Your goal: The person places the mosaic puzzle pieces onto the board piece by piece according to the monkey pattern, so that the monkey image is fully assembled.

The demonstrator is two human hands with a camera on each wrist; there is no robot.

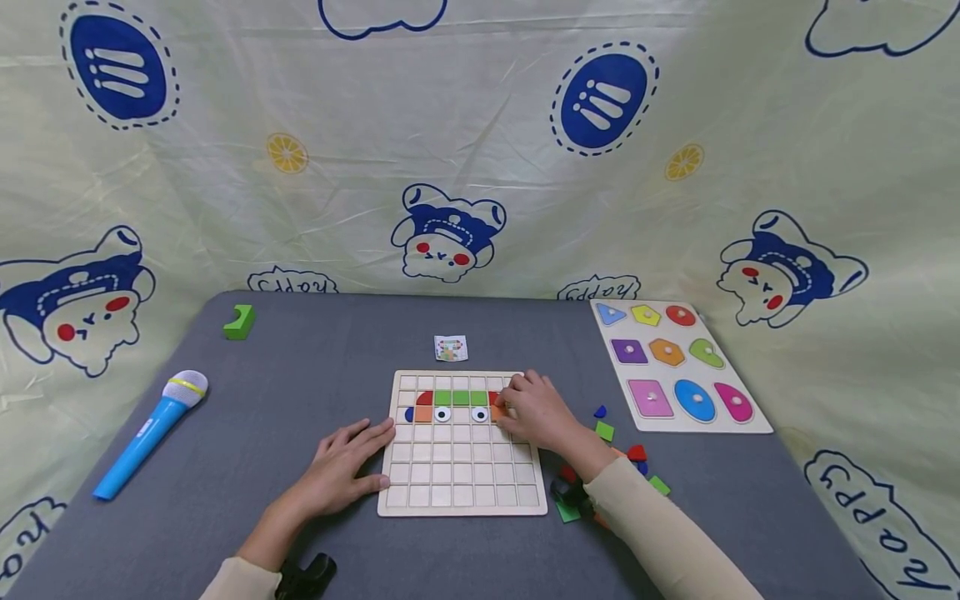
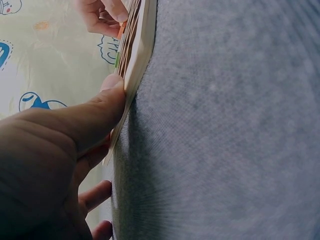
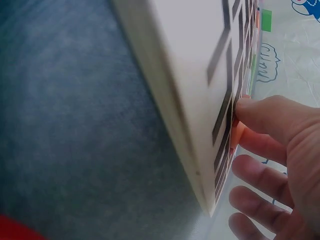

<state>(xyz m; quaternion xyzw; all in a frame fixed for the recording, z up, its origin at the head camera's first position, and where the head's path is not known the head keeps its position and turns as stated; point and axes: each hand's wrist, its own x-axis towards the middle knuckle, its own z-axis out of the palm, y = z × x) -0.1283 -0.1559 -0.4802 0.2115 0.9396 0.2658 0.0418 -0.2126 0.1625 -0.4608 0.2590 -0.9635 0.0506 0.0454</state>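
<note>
Nearby, the left hand (image 1: 341, 471) rests against the left edge of the gridded board (image 1: 461, 509), its thumb at the rim and its fingers extended rather than clenched, as if steadying it. Off the board's right side, loose coloured pieces (image 1: 637, 453) lie scattered around the right forearm (image 1: 652, 517). Farther in, at the far right of the grid, the right hand (image 1: 542, 414) pinches an orange piece (image 3: 236, 134) between thumb and forefinger. Left of it sit two eye pieces (image 1: 442, 414), with green pieces (image 1: 461, 398) lined up just beyond them. The step in hand looks like seating that orange piece in its cell; the next move seems to call for squaring it, pressing it flat and releasing it cleanly. Beyond the board lies a small picture card (image 1: 451, 347).
</note>
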